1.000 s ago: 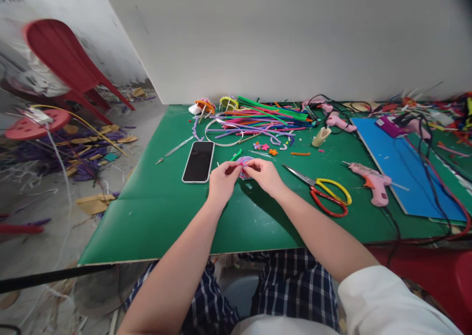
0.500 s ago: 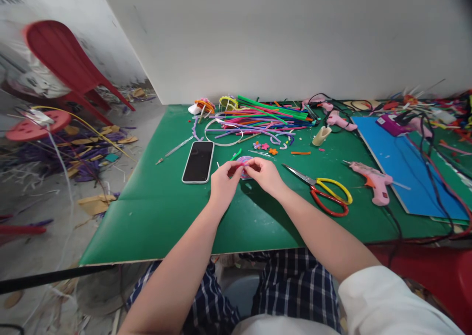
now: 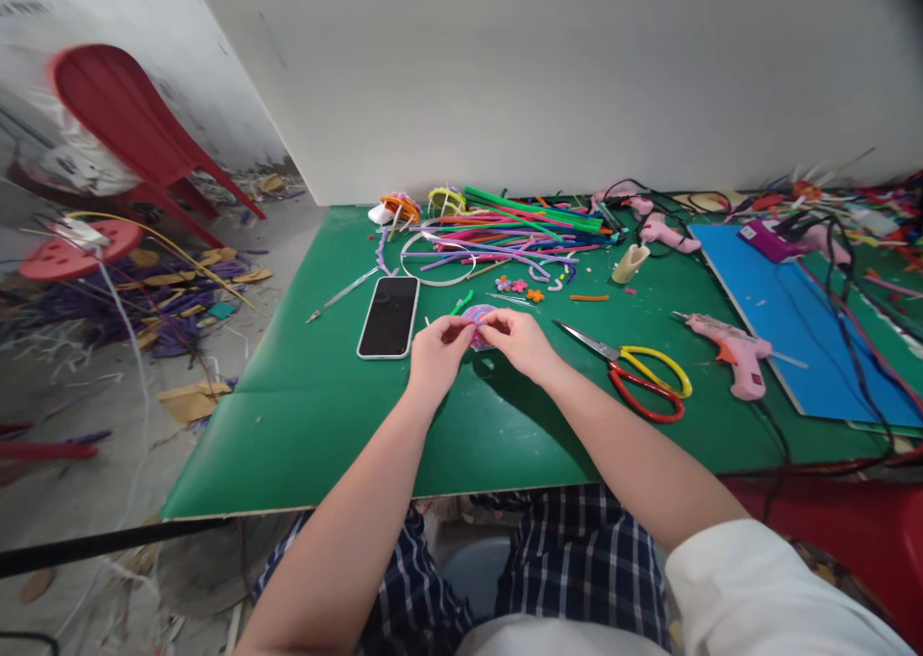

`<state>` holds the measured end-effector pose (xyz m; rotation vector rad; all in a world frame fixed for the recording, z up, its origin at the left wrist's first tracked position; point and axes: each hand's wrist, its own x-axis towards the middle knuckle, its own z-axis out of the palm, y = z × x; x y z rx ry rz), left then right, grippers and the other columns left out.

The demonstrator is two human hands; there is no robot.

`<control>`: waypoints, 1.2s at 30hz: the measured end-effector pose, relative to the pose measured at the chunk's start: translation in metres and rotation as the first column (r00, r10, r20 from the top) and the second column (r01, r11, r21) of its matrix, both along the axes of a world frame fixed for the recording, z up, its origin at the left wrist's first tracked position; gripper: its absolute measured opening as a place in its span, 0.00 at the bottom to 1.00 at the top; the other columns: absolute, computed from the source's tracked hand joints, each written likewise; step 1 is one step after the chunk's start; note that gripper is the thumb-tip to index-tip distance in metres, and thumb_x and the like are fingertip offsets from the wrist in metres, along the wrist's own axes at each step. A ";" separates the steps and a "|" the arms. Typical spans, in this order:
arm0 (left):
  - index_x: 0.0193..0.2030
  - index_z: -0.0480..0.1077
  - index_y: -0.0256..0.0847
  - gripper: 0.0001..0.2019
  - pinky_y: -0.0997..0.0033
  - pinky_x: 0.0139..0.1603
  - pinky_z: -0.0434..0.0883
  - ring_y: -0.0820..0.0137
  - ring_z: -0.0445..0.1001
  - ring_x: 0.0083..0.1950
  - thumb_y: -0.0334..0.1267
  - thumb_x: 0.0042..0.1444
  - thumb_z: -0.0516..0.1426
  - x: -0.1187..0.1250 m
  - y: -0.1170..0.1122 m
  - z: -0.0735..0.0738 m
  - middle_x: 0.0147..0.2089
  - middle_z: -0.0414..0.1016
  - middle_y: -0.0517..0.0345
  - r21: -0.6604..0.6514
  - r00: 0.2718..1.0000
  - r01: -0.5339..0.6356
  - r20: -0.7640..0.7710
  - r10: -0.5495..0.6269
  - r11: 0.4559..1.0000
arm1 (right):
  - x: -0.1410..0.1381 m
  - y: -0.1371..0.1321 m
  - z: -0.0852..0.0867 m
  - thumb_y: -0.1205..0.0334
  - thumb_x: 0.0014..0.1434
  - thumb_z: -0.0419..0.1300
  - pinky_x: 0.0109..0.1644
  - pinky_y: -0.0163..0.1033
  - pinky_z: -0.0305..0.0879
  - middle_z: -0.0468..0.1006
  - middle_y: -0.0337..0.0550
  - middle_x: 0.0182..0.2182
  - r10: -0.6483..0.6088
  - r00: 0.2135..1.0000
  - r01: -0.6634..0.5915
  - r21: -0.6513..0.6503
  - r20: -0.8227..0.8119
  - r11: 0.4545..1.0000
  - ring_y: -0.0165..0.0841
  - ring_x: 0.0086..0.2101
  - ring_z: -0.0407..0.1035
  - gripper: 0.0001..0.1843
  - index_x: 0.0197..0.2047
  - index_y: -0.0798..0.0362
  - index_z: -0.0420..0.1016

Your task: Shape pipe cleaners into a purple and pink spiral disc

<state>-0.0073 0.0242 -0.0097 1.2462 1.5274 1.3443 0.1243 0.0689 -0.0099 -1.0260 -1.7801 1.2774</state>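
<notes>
Both my hands meet over the green table, pinching a small round pink-and-purple piece (image 3: 480, 315) that looks wound from pipe cleaner. My left hand (image 3: 441, 345) grips its left side between thumb and fingers. On the other side, my right hand (image 3: 517, 340) closes on it with thumb and forefinger. Fingertips hide much of the piece. Just behind it lie a short green pipe cleaner (image 3: 462, 302) and several small flowers, one of them orange (image 3: 535, 296). A phone (image 3: 389, 317) rests left of my left hand, and scissors (image 3: 618, 356) lie right of my right hand.
A heap of coloured pipe cleaners (image 3: 519, 233) lies at the back beside a white headband ring (image 3: 405, 257). To the right are a pink glue gun (image 3: 742, 353), a blue board (image 3: 814, 348) and trailing black cables. A red chair (image 3: 122, 108) stands left of the table.
My hands stay almost in place on the round piece, with slightly more of its top showing now. The whole view has shifted a little; nothing else on the table has moved.
</notes>
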 end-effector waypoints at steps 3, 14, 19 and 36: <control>0.32 0.71 0.37 0.07 0.73 0.33 0.68 0.73 0.71 0.29 0.39 0.49 0.56 0.002 -0.002 0.002 0.28 0.74 0.59 0.027 0.996 -0.008 -0.090 0.010 1.000 | -0.001 -0.001 0.001 0.62 0.51 0.54 0.32 0.33 0.64 0.73 0.36 0.23 0.008 1.000 -0.008 -0.019 -0.007 1.000 0.26 0.25 0.67 0.06 0.28 0.55 0.70; 0.33 0.70 0.38 0.08 0.71 0.36 0.71 0.71 0.73 0.31 0.40 0.48 0.57 0.003 -0.002 0.000 0.29 0.74 0.58 0.026 0.993 -0.084 0.089 0.081 0.996 | -0.005 -0.002 -0.002 0.59 0.47 0.60 0.37 0.36 0.67 0.75 0.39 0.30 -0.052 0.988 0.029 -0.156 -0.145 0.987 0.28 0.30 0.70 0.11 0.34 0.55 0.71; 0.34 0.69 0.36 0.11 0.68 0.36 0.72 0.70 0.74 0.32 0.41 0.46 0.59 0.003 -0.001 -0.002 0.28 0.75 0.57 -0.095 0.968 -0.023 0.247 0.046 0.995 | -0.003 0.000 -0.006 0.59 0.47 0.60 0.37 0.36 0.67 0.76 0.40 0.29 -0.070 0.994 0.066 -0.056 -0.083 0.996 0.29 0.30 0.70 0.09 0.32 0.55 0.72; 0.35 0.72 0.39 0.08 0.72 0.36 0.70 0.71 0.73 0.33 0.39 0.50 0.56 -0.002 -0.012 0.022 0.32 0.75 0.57 0.105 0.995 -0.066 -0.073 0.074 0.992 | 0.015 0.015 -0.003 0.57 0.48 0.60 0.34 0.36 0.64 0.77 0.39 0.25 -0.137 0.987 0.131 0.079 0.082 0.988 0.30 0.27 0.70 0.09 0.30 0.54 0.74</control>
